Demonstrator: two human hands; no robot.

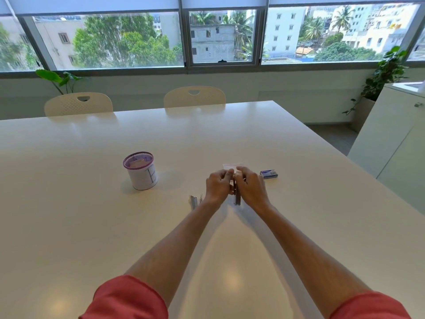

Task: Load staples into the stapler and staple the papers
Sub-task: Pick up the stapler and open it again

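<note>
worktop (299, 215) bare at lower centre and far side. obstacles: mesh cup (140, 170) left of centre, staple strips (193, 202) just left of hands, staple box (268, 174) right of centre.

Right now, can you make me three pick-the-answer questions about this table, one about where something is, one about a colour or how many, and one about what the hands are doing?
1. Where is the staple box?
A. right of the hands
B. inside the cup
C. on a chair

2. What colour is the cup rim?
A. green
B. purple
C. orange

3. What are the hands doing?
A. lying flat on the table
B. resting in the lap
C. both holding the stapler

Answers:
1 A, the blue box lies on the table just right of the right hand.
2 B, the mesh rim is purple above a white paper wrap.
3 C, the left hand and right hand curl round the stapler between them.
</note>
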